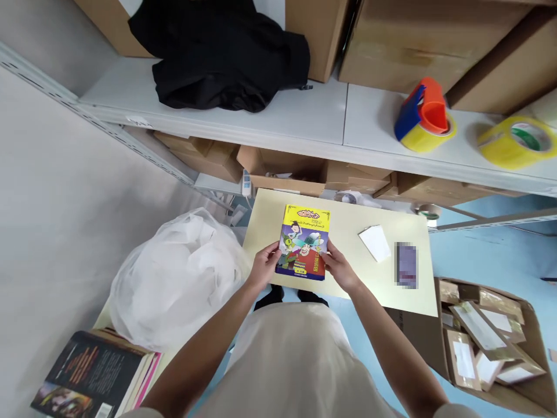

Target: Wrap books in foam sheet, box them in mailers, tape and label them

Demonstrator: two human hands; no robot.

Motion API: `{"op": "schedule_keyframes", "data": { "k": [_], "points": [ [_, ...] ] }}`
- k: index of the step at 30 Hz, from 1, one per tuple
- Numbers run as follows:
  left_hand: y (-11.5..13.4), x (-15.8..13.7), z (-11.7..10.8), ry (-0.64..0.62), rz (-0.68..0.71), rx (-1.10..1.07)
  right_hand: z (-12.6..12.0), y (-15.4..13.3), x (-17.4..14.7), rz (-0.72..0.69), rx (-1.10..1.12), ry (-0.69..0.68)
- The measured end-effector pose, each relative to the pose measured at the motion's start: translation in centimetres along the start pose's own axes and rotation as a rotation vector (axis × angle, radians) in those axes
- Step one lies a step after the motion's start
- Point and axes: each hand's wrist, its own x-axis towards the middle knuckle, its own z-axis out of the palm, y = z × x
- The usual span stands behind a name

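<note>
Book (303, 242) over pale surface (348, 215), my left fingers (272, 248) and right fingers (335, 253) gripping its side edges, partly hidden underneath. Purplish item (407, 264), right, blurred to blocks; black cloth (226, 64) cut off above.

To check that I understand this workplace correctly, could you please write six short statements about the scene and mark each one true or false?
1. The left hand and the right hand both hold the book. True.
2. Both hands wear gloves. False: they are bare.
3. A black cloth lies on the shelf. True.
4. The book's cover is plain white. False: it has yellow, purple and red parts.
5. An open carton holds several parcels. True.
6. This carton is at the left side of the picture. False: it is at the lower right.
</note>
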Motion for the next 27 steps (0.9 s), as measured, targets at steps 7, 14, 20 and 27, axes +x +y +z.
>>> {"op": "schedule_keyframes", "data": {
  "k": [7,14,20,27],
  "points": [
    [-3.4,9.3,-6.5,0.101,0.019,0.414,3.2,3.4,12.0,0.068,-0.135,0.100],
    [-5.6,16.9,-10.2,0.224,-0.031,0.722,5.8,5.7,20.8,0.053,-0.329,0.123],
    [-6.5,18.5,-10.9,0.248,-0.011,0.830,6.5,6.6,22.5,0.034,-0.514,0.165],
    [-6.9,18.2,-10.8,0.241,0.060,0.894,7.9,6.2,21.7,0.026,-0.946,0.351]
  ]
}}
